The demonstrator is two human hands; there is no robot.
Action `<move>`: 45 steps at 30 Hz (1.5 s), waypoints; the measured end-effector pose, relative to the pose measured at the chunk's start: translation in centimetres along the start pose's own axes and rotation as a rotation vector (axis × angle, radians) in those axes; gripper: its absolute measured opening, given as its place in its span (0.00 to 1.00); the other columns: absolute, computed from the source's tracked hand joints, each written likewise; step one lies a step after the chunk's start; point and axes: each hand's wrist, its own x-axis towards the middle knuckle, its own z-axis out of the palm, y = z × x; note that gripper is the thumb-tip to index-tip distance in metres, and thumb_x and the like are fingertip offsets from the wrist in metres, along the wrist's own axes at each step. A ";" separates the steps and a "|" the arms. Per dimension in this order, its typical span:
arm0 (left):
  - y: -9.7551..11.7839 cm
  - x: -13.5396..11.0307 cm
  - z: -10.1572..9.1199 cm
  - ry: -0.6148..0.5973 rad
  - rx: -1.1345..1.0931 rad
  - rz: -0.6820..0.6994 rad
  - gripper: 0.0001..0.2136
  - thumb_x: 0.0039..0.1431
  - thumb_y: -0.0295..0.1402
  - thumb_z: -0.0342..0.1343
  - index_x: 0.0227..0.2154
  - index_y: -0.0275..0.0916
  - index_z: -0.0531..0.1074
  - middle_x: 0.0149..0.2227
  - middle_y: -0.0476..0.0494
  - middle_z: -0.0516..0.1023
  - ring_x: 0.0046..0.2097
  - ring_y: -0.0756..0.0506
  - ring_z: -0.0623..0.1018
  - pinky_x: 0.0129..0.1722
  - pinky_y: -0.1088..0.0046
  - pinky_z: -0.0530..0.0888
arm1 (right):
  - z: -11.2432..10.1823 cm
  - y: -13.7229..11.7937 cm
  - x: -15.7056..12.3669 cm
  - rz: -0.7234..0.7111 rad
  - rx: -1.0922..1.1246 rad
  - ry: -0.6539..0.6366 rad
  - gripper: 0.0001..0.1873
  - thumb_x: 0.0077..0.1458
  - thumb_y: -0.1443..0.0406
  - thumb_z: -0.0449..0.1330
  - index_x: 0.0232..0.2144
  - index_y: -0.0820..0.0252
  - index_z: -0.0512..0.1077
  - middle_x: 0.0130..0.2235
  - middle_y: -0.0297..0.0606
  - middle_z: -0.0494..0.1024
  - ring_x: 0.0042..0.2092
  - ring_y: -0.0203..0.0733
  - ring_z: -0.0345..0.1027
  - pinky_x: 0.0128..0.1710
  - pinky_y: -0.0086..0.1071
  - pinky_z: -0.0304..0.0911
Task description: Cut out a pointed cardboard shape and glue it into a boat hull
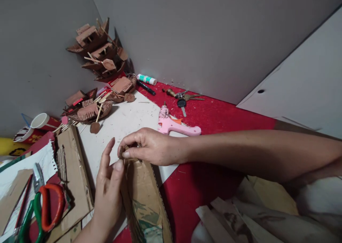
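Observation:
A long, curved cardboard hull (pixel 144 196) with green printing lies lengthwise in front of me, its far end rising between my hands. My right hand (pixel 149 146) reaches over from the right, thumb and fingers pinching a small corrugated strip (pixel 121 152) at that end. My left hand (pixel 108 189) grips the hull's left side near the tip; its index finger points up and its thumb presses by the strip. The left hand's other fingers are hidden. Just beyond the right hand lies a pink glue gun (pixel 180 126).
Several small cardboard boats (pixel 91 109) stand at the back left near paper cups (pixel 44 121). Scissors (pixel 49 205) lie on paper and cardboard sheets (pixel 76 171) at left. A glue stick (pixel 146 79), marker (pixel 145 87) and keys (pixel 182 106) lie along the wall. Cardboard strips (pixel 216 218) rest lower right.

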 end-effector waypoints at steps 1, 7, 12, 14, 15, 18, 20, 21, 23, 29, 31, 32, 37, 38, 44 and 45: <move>0.0 0.0 0.0 -0.026 -0.028 -0.052 0.28 0.58 0.42 0.57 0.61 0.48 0.60 0.60 0.43 0.70 0.57 0.40 0.73 0.51 0.68 0.74 | 0.0 0.1 0.0 -0.004 0.016 0.010 0.08 0.58 0.74 0.53 0.37 0.70 0.73 0.34 0.37 0.75 0.37 0.34 0.67 0.41 0.27 0.61; -0.3 0.0 0.2 -0.099 -0.168 -0.171 0.27 0.53 0.38 0.63 0.57 0.41 0.67 0.54 0.38 0.76 0.54 0.39 0.75 0.54 0.61 0.71 | 0.4 0.0 0.2 0.055 0.098 0.076 0.10 0.55 0.71 0.57 0.41 0.67 0.72 0.36 0.37 0.75 0.36 0.34 0.67 0.40 0.28 0.62; 0.3 0.5 -0.1 0.048 -0.307 -0.220 0.29 0.47 0.40 0.67 0.53 0.38 0.69 0.42 0.38 0.82 0.40 0.40 0.82 0.41 0.62 0.78 | 0.8 -0.5 -0.2 0.144 -0.003 0.222 0.24 0.50 0.66 0.63 0.50 0.65 0.67 0.39 0.38 0.74 0.34 0.34 0.66 0.34 0.27 0.62; 0.4 0.5 -0.3 0.103 -0.353 -0.231 0.27 0.46 0.40 0.67 0.50 0.38 0.71 0.39 0.40 0.83 0.36 0.41 0.82 0.37 0.65 0.78 | 1.0 -0.5 -0.4 0.152 -0.175 0.213 0.16 0.51 0.64 0.61 0.43 0.65 0.71 0.33 0.35 0.73 0.32 0.34 0.64 0.31 0.26 0.59; 0.4 0.5 -0.4 0.108 -0.358 -0.229 0.25 0.46 0.40 0.67 0.48 0.37 0.72 0.38 0.41 0.83 0.35 0.42 0.82 0.36 0.66 0.78 | 1.0 -0.5 -0.5 0.168 -0.257 0.191 0.12 0.53 0.64 0.60 0.39 0.64 0.71 0.30 0.34 0.72 0.30 0.33 0.63 0.29 0.26 0.57; 0.4 0.3 -0.6 0.066 -0.349 -0.209 0.18 0.49 0.38 0.66 0.43 0.38 0.74 0.37 0.42 0.82 0.34 0.44 0.81 0.36 0.69 0.77 | 1.2 -0.7 -0.8 0.225 -0.421 0.146 0.06 0.54 0.67 0.55 0.28 0.64 0.70 0.23 0.30 0.65 0.25 0.31 0.57 0.24 0.25 0.51; 0.4 0.1 -0.6 0.025 -0.349 -0.199 0.15 0.51 0.37 0.64 0.41 0.39 0.74 0.36 0.44 0.82 0.34 0.45 0.81 0.36 0.70 0.76 | 1.4 -0.9 -0.8 0.242 -0.477 0.137 0.06 0.54 0.69 0.54 0.26 0.63 0.68 0.22 0.29 0.64 0.24 0.31 0.56 0.23 0.25 0.49; 0.4 0.0 -0.6 0.010 -0.347 -0.201 0.14 0.51 0.36 0.64 0.41 0.39 0.73 0.35 0.44 0.82 0.33 0.45 0.81 0.35 0.71 0.76 | 1.5 -0.9 -0.9 0.250 -0.501 0.128 0.06 0.54 0.69 0.54 0.26 0.63 0.68 0.22 0.29 0.64 0.24 0.31 0.56 0.23 0.25 0.49; 0.5 -0.2 -0.5 -0.007 -0.340 -0.210 0.13 0.52 0.35 0.63 0.41 0.40 0.73 0.34 0.45 0.82 0.32 0.46 0.80 0.34 0.71 0.75 | 1.5 -0.9 -0.9 0.264 -0.553 0.103 0.06 0.55 0.69 0.53 0.27 0.63 0.67 0.22 0.30 0.65 0.24 0.31 0.56 0.23 0.25 0.49; 0.8 -0.6 0.0 0.050 -0.391 -0.204 0.09 0.50 0.32 0.61 0.35 0.39 0.72 0.24 0.50 0.77 0.23 0.49 0.75 0.26 0.76 0.71 | 1.8 -0.5 -1.5 0.216 -0.704 -0.003 0.08 0.59 0.67 0.50 0.33 0.61 0.69 0.27 0.35 0.72 0.27 0.35 0.63 0.27 0.27 0.56; 0.9 -0.6 0.1 0.042 -0.418 -0.216 0.09 0.49 0.32 0.61 0.34 0.39 0.72 0.23 0.52 0.76 0.22 0.51 0.73 0.24 0.77 0.70 | 2.0 -0.2 -1.7 0.122 -0.769 -0.061 0.10 0.60 0.68 0.48 0.38 0.62 0.70 0.31 0.39 0.76 0.31 0.37 0.67 0.31 0.28 0.59; 0.8 -0.6 0.1 0.034 -0.428 -0.219 0.09 0.49 0.32 0.61 0.34 0.39 0.72 0.22 0.53 0.75 0.22 0.51 0.72 0.24 0.78 0.69 | 2.1 0.0 -1.8 0.075 -0.818 -0.091 0.11 0.60 0.69 0.48 0.39 0.63 0.70 0.33 0.41 0.76 0.32 0.39 0.69 0.33 0.29 0.61; 0.4 -0.3 0.1 0.022 -0.462 -0.217 0.09 0.47 0.31 0.62 0.33 0.39 0.71 0.23 0.53 0.75 0.23 0.51 0.73 0.25 0.78 0.69 | 2.2 0.9 -1.9 -0.058 -0.952 -0.081 0.14 0.61 0.68 0.46 0.41 0.66 0.70 0.33 0.46 0.77 0.34 0.43 0.71 0.34 0.33 0.63; 0.3 -0.2 0.1 0.021 -0.471 -0.213 0.09 0.48 0.31 0.61 0.34 0.39 0.71 0.23 0.53 0.75 0.24 0.51 0.74 0.26 0.77 0.70 | 2.2 0.9 -1.9 -0.035 -0.910 -0.053 0.14 0.61 0.67 0.46 0.41 0.65 0.70 0.33 0.44 0.77 0.33 0.42 0.71 0.33 0.32 0.62; 0.5 -0.2 -0.2 0.010 -0.542 -0.168 0.09 0.52 0.32 0.59 0.37 0.41 0.70 0.27 0.51 0.77 0.25 0.49 0.75 0.31 0.72 0.73 | 1.9 -0.3 -1.7 0.223 -0.703 -0.004 0.09 0.60 0.63 0.51 0.30 0.60 0.66 0.21 0.30 0.67 0.21 0.32 0.59 0.21 0.26 0.53; 0.5 -0.3 -0.2 0.016 -0.545 -0.165 0.09 0.52 0.32 0.59 0.37 0.41 0.70 0.27 0.51 0.77 0.25 0.49 0.75 0.31 0.73 0.73 | 2.0 -0.6 -1.7 0.224 -0.724 0.001 0.10 0.60 0.63 0.50 0.28 0.60 0.65 0.21 0.30 0.67 0.21 0.32 0.58 0.21 0.26 0.53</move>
